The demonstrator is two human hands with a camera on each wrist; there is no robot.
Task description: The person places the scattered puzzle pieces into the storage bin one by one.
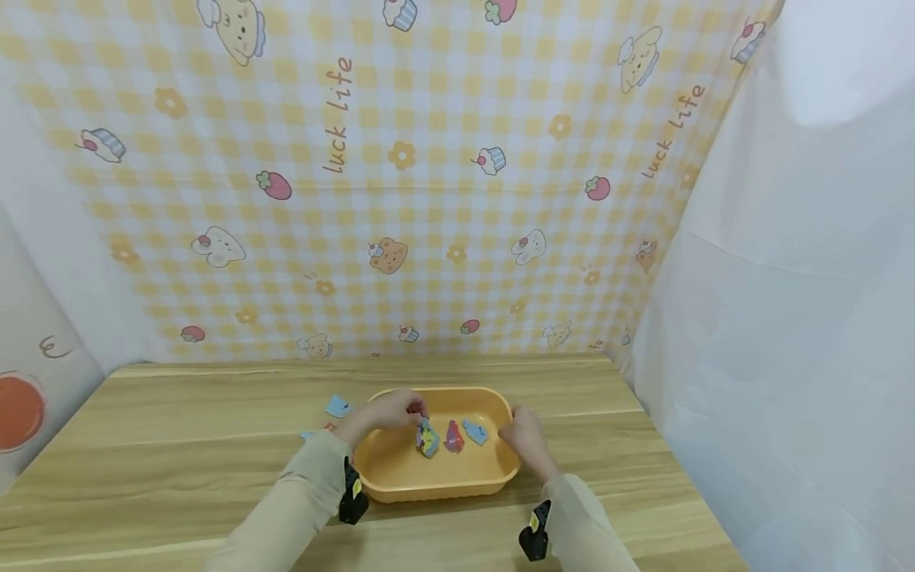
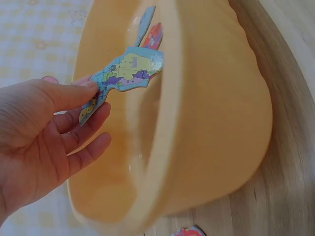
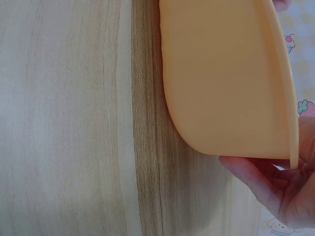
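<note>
My left hand (image 1: 391,410) reaches over the left part of an orange plastic basin (image 1: 436,494). Thumb and fingers pinch a map puzzle piece (image 2: 129,69), printed in light blue, yellow and purple, with an irregular outline. Inside the basin lie a red and purple piece (image 1: 453,437) and a light blue piece (image 1: 475,431), both to the right of the held one. At the basin's right end my right hand (image 1: 526,437) grips the rim. In the right wrist view, its fingers (image 3: 248,177) show under the edge of the basin.
Left of the basin on the wooden table (image 1: 179,453) are a blue piece (image 1: 338,406) and others partly hidden by the left arm. A checked, printed cloth (image 1: 429,199) hangs behind the table, and white sheeting (image 1: 772,318) hangs on the right.
</note>
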